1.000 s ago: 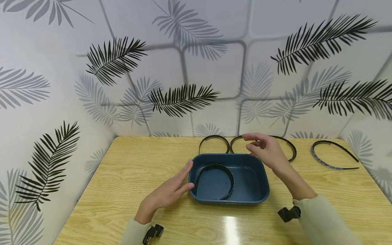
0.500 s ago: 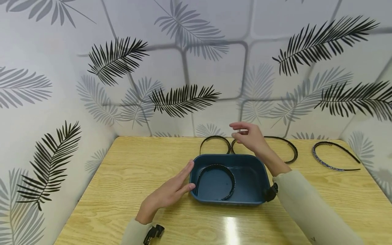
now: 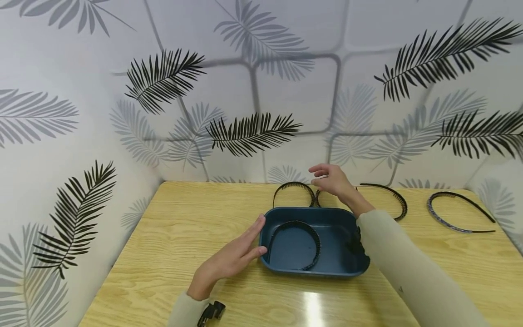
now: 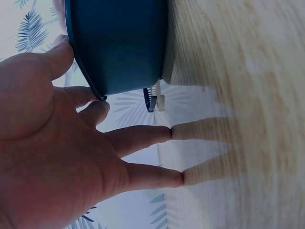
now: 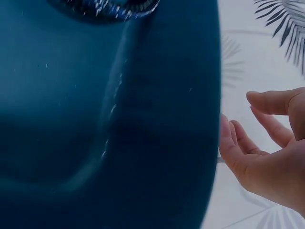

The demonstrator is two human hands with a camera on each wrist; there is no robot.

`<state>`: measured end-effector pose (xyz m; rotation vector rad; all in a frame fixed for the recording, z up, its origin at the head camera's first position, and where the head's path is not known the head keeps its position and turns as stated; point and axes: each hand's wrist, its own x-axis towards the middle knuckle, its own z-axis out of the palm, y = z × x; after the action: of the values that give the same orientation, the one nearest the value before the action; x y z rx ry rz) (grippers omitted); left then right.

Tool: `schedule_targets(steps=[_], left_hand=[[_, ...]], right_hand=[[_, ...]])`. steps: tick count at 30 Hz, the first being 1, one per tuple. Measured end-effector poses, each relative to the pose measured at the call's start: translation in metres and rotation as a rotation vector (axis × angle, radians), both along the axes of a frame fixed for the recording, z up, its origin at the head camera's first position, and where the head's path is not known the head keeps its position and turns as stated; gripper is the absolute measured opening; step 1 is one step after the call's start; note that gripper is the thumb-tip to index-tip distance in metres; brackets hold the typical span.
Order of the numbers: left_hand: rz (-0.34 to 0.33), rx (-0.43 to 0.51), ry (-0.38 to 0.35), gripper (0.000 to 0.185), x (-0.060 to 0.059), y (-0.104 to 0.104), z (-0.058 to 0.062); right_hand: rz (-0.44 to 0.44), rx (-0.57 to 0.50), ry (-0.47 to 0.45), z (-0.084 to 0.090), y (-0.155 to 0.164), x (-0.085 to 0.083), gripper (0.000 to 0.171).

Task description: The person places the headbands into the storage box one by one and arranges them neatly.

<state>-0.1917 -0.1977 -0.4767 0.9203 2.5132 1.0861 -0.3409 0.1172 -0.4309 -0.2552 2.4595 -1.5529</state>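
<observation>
- The left hand (image 3: pixel 229 261) is lying open at the left end of the blue tub (image 3: pixel 314 274), its fingers spread and nearly straight; thumb and nearer fingertips are touching the rim, while in the left wrist view two other fingertips are meeting the bench (image 3: pixel 184 227).
- The right hand (image 3: pixel 333 181) is hovering past the tub's far rim, its fingers loosely bent, thumb standing apart from them, holding nothing.
- Beneath that hand, a partly hidden second headband (image 3: pixel 318 197) is lying on the bench, just behind the tub.
- The tub is sitting upright near the middle of the bench; a dark headband (image 3: pixel 318 247) is resting in its left half.
- The right sleeve (image 3: pixel 408 272) is crossing above the tub's right end.
- Behind the tub, a first headband (image 3: pixel 293 183) is lying left of the second, and a third headband (image 3: pixel 402 202) is lying to its right.
- Well apart, a blue-patterned headband (image 3: pixel 431 206) is lying close to the bench's right edge.
- A wide stretch of bench is running leftward from the tub to its slanting edge; the far edge is meeting the leaf-patterned wall (image 3: pixel 282 102).
</observation>
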Motion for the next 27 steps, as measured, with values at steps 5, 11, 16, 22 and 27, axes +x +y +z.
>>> schedule_targets(steps=[5, 11, 16, 22, 27], left_hand=[[0.007, -0.002, -0.003, 0.075, -0.001, -0.001, 0.000], [0.004, 0.002, -0.007, 0.075, -0.001, -0.001, -0.002], [0.002, 0.006, 0.009, 0.075, 0.001, -0.001, -0.002], [0.003, 0.004, -0.005, 0.075, 0.001, -0.001, -0.002], [0.006, 0.008, -0.019, 0.075, 0.001, -0.002, -0.002]], right_hand=[[0.031, 0.027, -0.053, -0.007, 0.000, -0.009, 0.043], [0.056, 0.083, -0.097, -0.015, -0.001, -0.016, 0.042], [0.073, 0.126, -0.073, -0.023, -0.002, -0.018, 0.037], [0.090, 0.191, -0.039, -0.030, -0.006, -0.021, 0.032], [0.086, 0.231, -0.059, -0.035, -0.009, -0.024, 0.032]])
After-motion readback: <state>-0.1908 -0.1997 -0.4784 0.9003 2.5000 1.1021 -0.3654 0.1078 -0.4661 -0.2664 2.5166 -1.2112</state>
